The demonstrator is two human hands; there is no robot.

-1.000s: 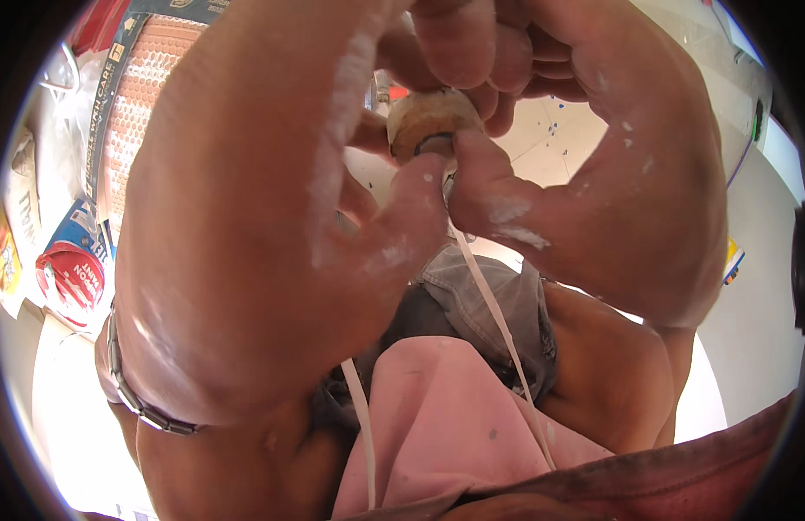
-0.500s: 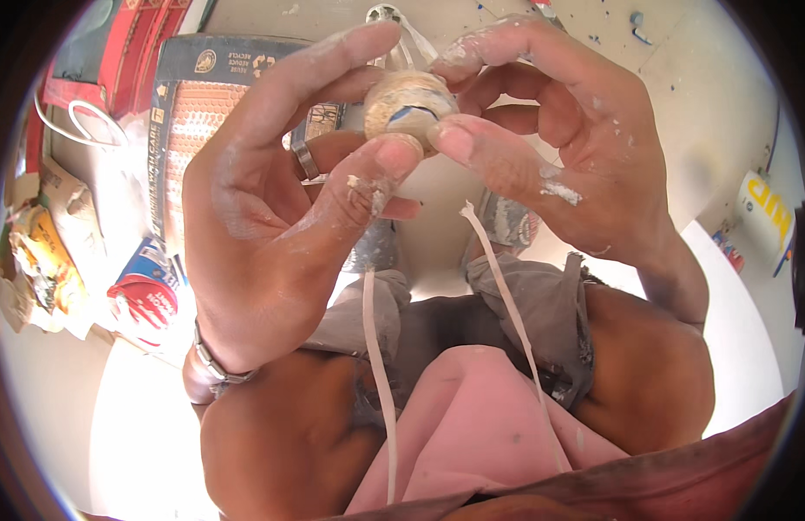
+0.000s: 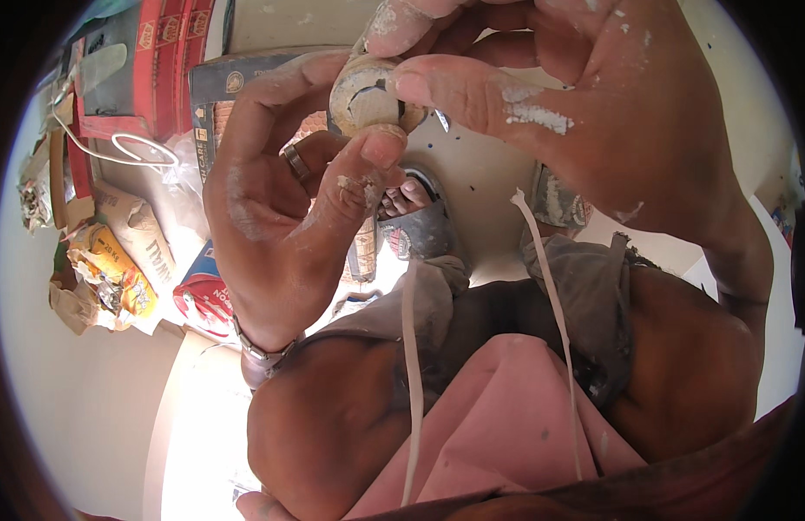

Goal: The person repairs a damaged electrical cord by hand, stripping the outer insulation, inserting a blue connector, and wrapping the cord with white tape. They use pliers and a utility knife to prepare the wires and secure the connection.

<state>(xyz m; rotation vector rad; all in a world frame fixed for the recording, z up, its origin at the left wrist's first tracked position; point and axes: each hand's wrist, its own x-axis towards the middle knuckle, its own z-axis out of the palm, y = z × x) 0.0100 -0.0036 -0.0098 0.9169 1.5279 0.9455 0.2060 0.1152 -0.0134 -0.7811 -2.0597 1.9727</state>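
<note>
A small round beige piece [image 3: 365, 94], crusted with whitish plaster and marked by a dark curved slit, is held up in front of me. My left hand [image 3: 276, 195] pinches it from the left and below, thumb under its near edge and fingers behind. A ring and a metal wristband are on that hand. From the right, my right hand [image 3: 584, 122] presses its thumb on the piece's side, with its whitened fingertip at the top edge. Both hands carry dried white smears. What exactly the piece is, I cannot make out.
Left of my hands lie a dark carton [image 3: 213, 82], red boxes [image 3: 172, 65], a white cord [image 3: 142, 149], paper sacks [image 3: 138, 230] and a red-blue tub [image 3: 203, 295]. My sandalled foot [image 3: 413, 213] stands below. Two pale drawstrings hang over my lap.
The piece has turned, so its slit shows differently, and has shifted left relative to my body. My right hand has risen and looks larger. The view has shifted, with surroundings further right.
</note>
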